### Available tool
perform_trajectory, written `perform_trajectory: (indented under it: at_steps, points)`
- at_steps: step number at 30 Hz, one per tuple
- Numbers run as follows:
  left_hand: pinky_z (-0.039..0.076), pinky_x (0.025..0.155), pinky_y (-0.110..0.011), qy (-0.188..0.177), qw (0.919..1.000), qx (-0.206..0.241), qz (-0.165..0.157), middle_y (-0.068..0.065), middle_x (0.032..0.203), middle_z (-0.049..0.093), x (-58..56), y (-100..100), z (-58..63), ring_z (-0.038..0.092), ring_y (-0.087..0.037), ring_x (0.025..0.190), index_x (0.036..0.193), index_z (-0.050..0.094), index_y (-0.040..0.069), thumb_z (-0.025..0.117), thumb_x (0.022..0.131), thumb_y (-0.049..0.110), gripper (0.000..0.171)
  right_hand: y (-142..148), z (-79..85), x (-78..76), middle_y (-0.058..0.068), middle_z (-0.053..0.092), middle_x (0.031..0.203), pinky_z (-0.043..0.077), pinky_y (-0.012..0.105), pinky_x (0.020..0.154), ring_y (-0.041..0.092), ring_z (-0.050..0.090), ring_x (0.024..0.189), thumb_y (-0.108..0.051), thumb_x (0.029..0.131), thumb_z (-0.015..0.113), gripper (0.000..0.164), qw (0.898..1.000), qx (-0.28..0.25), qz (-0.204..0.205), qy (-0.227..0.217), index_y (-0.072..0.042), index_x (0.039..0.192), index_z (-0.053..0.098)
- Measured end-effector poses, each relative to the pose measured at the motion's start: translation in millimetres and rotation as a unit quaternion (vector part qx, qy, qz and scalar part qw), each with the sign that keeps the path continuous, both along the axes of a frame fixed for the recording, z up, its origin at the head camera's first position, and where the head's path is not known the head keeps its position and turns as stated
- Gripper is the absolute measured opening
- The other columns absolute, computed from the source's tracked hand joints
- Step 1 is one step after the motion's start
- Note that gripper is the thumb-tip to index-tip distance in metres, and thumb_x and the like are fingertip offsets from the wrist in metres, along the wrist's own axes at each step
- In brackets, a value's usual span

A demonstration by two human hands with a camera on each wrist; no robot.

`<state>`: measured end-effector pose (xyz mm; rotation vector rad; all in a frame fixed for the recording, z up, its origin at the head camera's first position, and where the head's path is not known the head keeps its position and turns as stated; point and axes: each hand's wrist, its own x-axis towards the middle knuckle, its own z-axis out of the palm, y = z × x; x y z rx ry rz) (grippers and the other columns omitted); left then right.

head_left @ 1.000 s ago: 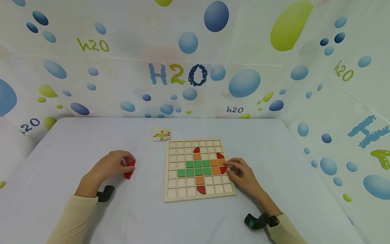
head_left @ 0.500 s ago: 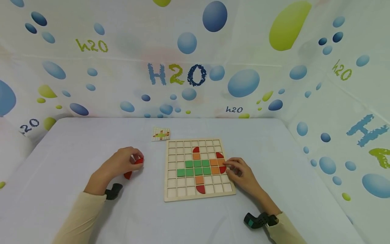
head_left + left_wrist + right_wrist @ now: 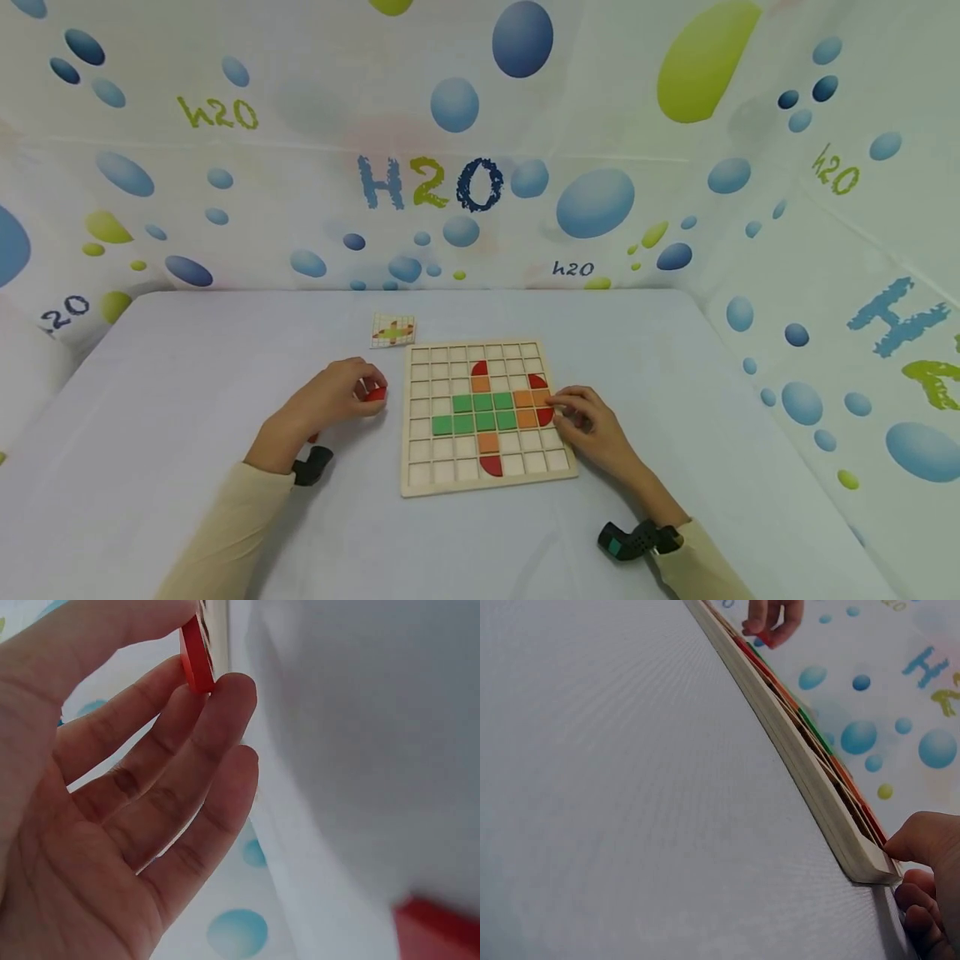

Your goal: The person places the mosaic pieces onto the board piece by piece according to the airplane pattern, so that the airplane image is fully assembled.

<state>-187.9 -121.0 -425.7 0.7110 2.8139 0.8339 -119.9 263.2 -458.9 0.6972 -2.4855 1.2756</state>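
Observation:
My left hand (image 3: 330,400) pinches a red quarter-circle tile (image 3: 377,393) between thumb and fingertips, just left of the wooden grid board (image 3: 491,485). In the left wrist view, that tile (image 3: 196,660) stands on edge between the fingers. On the board lie green square tiles (image 3: 486,402), orange square tiles (image 3: 488,442) and red quarter-circle tiles (image 3: 491,465). My right hand (image 3: 600,429) holds the board's right edge with thumb and index finger. The right wrist view shows the thumb on the board's corner, other fingers curled and partly hidden.
A small pattern card (image 3: 393,331) lies behind the board's far left corner. Another red piece (image 3: 439,934) rests on the table below my left wrist, mostly hidden in the head view. A white cloth (image 3: 187,375) covers the table, with printed fabric walls behind and at the sides.
My left hand has moved right toward the board, carrying one red tile away from another red piece left on the table. The right hand keeps its place at the board's edge.

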Motion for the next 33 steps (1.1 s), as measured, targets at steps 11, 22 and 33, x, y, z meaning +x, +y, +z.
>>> perform_trajectory:
  at_steps: [11, 22, 33]
  points:
    - [0.049, 0.07, -0.028, 0.01, 0.9988, 0.011, -0.046, -0.001, 0.086, 0.062, -6.3, 37, 6.6, 0.057, -0.015, 0.078, 0.099, 0.069, 0.005, 0.075, 0.083, 0.011, 0.019, 0, -1.2, -2.0, 0.028, 0.057, 0.112, 0.044, 0.025, 0.064, 0.029, 0.052, 0.078, 0.011, 0.085, 0.065, 0.027, 1.0, 0.0, 0.003, 0.009, 0.01, 0.112, 0.065]
    - [0.049, 0.072, -0.027, -0.027, 0.9988, 0.004, -0.04, 0.0, 0.092, 0.06, -2.3, 68, -1.7, 0.054, -0.015, 0.081, 0.103, 0.068, 0.007, 0.076, 0.084, 0.017, 0.023, 1, -1.9, 1.8, 0.027, 0.058, 0.109, 0.044, 0.024, 0.061, 0.022, 0.051, 0.074, 0.013, 0.083, 0.065, 0.028, 1.0, 0.004, -0.002, 0.028, 0.01, 0.11, 0.066]
    - [0.048, 0.069, -0.025, 0.001, 0.9948, 0.032, -0.097, -0.001, 0.085, 0.061, -4.1, 66, -9.0, 0.054, -0.011, 0.075, 0.1, 0.066, 0.003, 0.076, 0.085, 0.012, 0.02, -4, 0.7, 2.6, 0.027, 0.057, 0.11, 0.045, 0.027, 0.061, 0.028, 0.052, 0.075, 0.012, 0.084, 0.065, 0.027, 1.0, 0.0, -0.011, 0.012, 0.01, 0.111, 0.066]
